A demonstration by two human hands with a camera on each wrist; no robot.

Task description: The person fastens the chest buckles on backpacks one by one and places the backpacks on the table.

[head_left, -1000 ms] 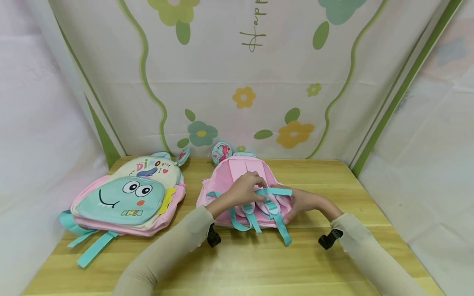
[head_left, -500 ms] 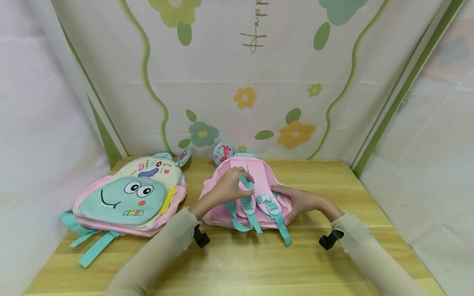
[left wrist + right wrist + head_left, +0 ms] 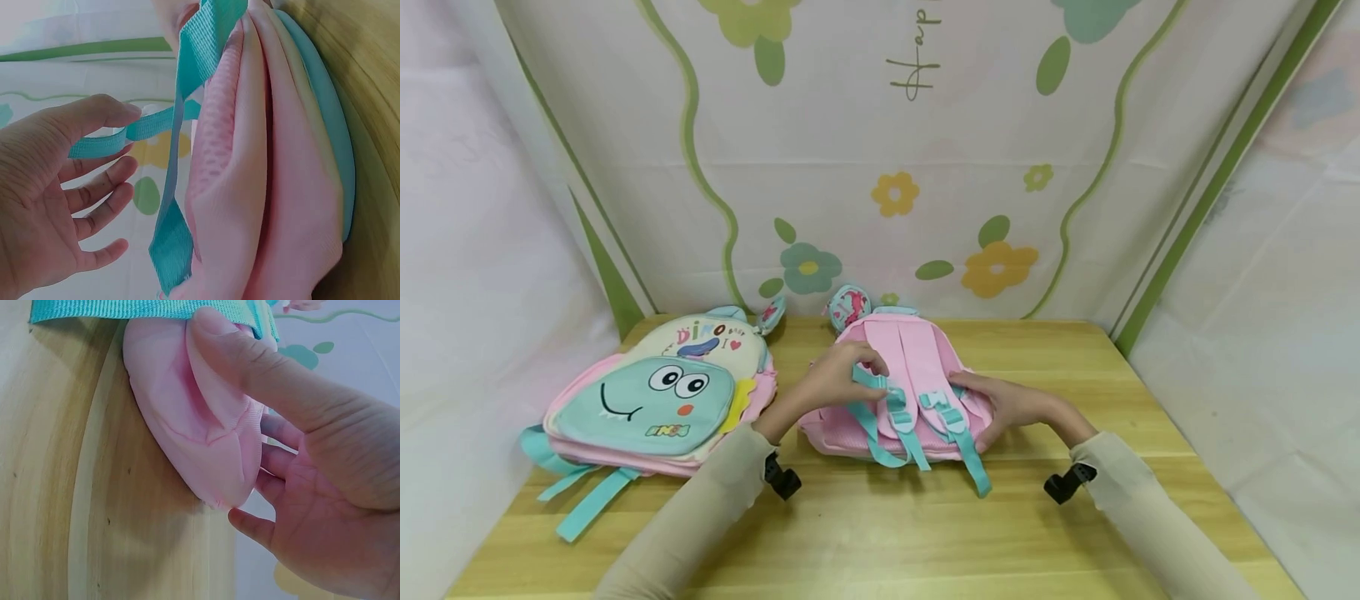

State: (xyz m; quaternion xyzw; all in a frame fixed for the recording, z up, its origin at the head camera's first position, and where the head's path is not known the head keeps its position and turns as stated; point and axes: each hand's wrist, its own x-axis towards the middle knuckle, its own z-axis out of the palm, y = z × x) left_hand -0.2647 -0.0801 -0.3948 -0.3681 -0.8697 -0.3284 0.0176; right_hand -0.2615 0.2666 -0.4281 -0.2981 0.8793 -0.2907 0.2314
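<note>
A pink backpack (image 3: 917, 346) lies back side up on the table, its teal straps and buckles showing. My left hand (image 3: 831, 379) pinches a teal strap (image 3: 156, 123) between thumb and index finger, lifted above the bag's left side; the other fingers are spread in the left wrist view. At the bag's right side my right hand (image 3: 1015, 407) grips the pink fabric (image 3: 212, 450), thumb on one face and fingers behind it. A white buckle (image 3: 934, 400) sits on the right shoulder strap. Strap ends (image 3: 973, 467) hang over the bag's lower edge.
To the left lies a second backpack (image 3: 647, 400) with a teal dinosaur face, front up, straps trailing toward the table's front left. A small round pouch (image 3: 850, 307) sits at the pink bag's top. Wooden tabletop (image 3: 925, 533) extends in front; a flower-printed cloth (image 3: 850, 125) stands behind.
My left hand has moved left across the backpack, drawing the pinched teal strap away from the right shoulder strap to the bag's left side. The right hand has stayed in place.
</note>
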